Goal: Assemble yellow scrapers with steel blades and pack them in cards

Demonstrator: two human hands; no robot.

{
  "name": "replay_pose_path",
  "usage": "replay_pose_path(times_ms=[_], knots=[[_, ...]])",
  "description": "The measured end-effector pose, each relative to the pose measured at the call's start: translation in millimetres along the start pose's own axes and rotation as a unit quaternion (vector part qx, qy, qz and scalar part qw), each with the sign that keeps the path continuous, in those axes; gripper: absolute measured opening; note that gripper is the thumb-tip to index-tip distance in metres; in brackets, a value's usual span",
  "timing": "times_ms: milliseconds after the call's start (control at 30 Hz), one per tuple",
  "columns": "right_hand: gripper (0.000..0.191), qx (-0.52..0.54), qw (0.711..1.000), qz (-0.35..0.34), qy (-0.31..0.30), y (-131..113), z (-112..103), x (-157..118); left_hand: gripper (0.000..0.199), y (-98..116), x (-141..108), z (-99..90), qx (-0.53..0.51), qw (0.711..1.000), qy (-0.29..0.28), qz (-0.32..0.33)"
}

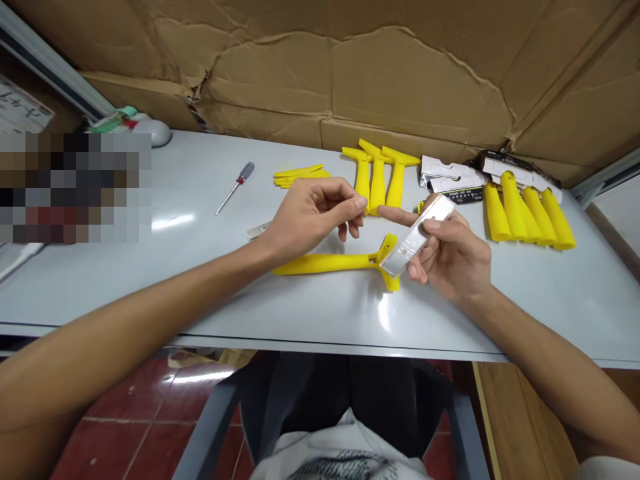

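Note:
My right hand (453, 250) grips a flat, silvery rectangular piece (413, 240) between thumb and fingers, its index finger stretched out to the left. Thumb and index finger of my left hand (325, 213) are pinched together; anything between them is too small to make out. Below both hands a yellow T-shaped handle (325, 265) lies on the table, its crosspiece to the right, partly behind the silvery piece. Partly hidden by my left wrist, a small metallic piece (257, 231) rests on the table.
A screwdriver (237, 187) and thin yellow strips (300, 175) lie at the back left. Several yellow T-shaped handles (377, 177) stand in the back middle. Packaging (453, 179) and several yellow tapered pieces (530, 215) are at the right. Cardboard (330, 73) lines the back.

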State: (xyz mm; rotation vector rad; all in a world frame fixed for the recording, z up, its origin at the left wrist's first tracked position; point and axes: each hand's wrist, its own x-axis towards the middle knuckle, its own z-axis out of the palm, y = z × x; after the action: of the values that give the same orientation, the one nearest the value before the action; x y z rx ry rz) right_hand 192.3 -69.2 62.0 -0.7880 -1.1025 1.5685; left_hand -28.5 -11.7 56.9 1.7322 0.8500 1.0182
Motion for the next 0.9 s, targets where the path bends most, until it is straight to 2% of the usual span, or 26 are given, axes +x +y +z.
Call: replay_pose_path(times_ms=[67, 200, 300, 367, 400, 467, 533, 567, 633, 700, 767, 900], knots=[[0.029, -0.001, 1.0, -0.006, 0.001, 0, -1, 1, 0.043, -1, 0, 0.0, 0.005, 1.0, -0.026, 0.01], [0.03, -0.016, 1.0, -0.009, -0.013, 6, -2, 1, 0.031, -4, -4, 1.6, -0.001, 0.999, -0.044, 0.026], [0.027, -0.057, 0.997, -0.047, 0.02, 12, -5, 1, 0.03, -4, -5, 0.9, 0.03, 0.998, -0.051, 0.018], [0.028, -0.086, 0.991, -0.082, 0.055, 13, -9, 4, 0.042, -4, -5, -0.7, 0.094, 0.993, -0.066, 0.029], [0.03, -0.096, 0.989, -0.09, 0.067, 11, -11, 5, 0.046, -4, -4, -1.5, 0.137, 0.986, -0.083, 0.042], [0.034, -0.113, 0.988, -0.082, 0.068, 7, -15, 9, 0.04, -6, -4, -2.1, 0.231, 0.961, -0.135, 0.074], [0.035, -0.133, 0.988, -0.053, 0.052, 3, -19, 12, 0.032, -7, -5, -1.5, 0.313, 0.925, -0.189, 0.102], [0.036, -0.142, 0.988, -0.038, 0.045, 1, -22, 14, 0.035, -8, -6, -0.9, 0.346, 0.908, -0.209, 0.113], [0.038, -0.156, 0.987, -0.01, 0.046, 1, -25, 15, 0.035, -9, -8, 0.3, 0.396, 0.881, -0.228, 0.125], [0.048, -0.17, 0.983, 0.009, 0.06, 3, -28, 16, 0.029, -11, -10, 1.1, 0.42, 0.872, -0.216, 0.127], [0.054, -0.186, 0.98, 0.019, 0.07, 7, -30, 16, 0.03, -13, -10, 1.7, 0.42, 0.88, -0.18, 0.126], [0.046, -0.214, 0.974, 0.029, 0.072, 11, -33, 17, 0.035, -21, -13, 4.2, 0.41, 0.896, -0.082, 0.152]])
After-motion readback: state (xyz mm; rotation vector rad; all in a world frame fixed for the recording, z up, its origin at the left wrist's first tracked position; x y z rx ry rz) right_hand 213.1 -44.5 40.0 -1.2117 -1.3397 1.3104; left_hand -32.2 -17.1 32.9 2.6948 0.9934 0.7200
